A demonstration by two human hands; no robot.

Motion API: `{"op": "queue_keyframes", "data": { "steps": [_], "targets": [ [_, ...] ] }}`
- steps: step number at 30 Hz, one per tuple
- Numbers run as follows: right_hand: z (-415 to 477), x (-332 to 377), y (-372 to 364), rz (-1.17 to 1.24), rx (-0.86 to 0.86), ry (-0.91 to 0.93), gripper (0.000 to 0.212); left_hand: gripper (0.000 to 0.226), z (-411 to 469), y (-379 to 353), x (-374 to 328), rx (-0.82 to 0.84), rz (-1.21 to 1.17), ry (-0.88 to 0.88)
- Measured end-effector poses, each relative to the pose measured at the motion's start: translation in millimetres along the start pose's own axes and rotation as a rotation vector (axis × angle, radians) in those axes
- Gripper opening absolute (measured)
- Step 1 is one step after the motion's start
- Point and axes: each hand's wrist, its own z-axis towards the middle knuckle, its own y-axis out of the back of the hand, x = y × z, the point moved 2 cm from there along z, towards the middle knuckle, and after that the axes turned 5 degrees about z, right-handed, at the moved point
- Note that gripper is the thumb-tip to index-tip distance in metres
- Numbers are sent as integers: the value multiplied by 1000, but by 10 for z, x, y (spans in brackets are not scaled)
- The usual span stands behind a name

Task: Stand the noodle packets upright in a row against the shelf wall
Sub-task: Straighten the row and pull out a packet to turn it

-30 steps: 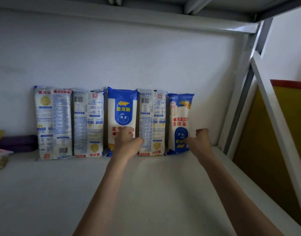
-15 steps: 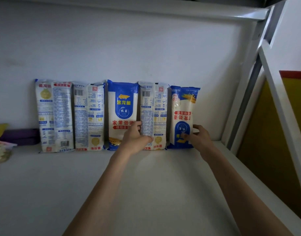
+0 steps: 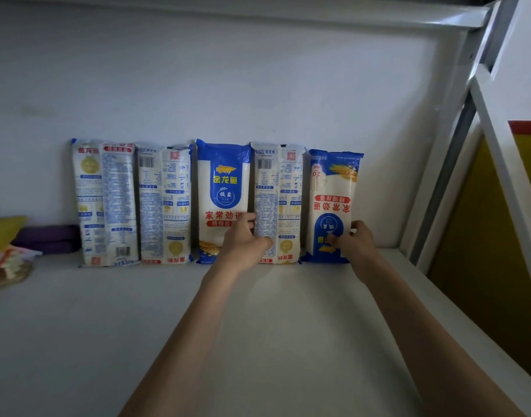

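Head view
Packets: five noodle packets (image 3: 222, 203) stand upright, side by side against the shelf wall (image 3: 228, 85), as before.
Left hand (image 3: 243, 242): has shifted right, thumb now on the fourth packet (image 3: 277, 203).
Right hand (image 3: 352, 245): fingers and thumb now grip the end packet (image 3: 333, 188), turned to face front.

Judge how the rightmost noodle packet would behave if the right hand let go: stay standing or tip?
The rightmost packet is tall and narrow, so probably tippy. It leans on the wall beside its neighbour, which likely steadies it. Its glossy film may slide.
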Motion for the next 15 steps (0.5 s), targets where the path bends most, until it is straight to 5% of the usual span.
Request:
{"op": "queue_keyframes", "data": {
  "steps": [15],
  "targets": [
    [38,179,409,-66,-153,155,39,45,32,73,-28,-122,-56,-109]
  ]
}}
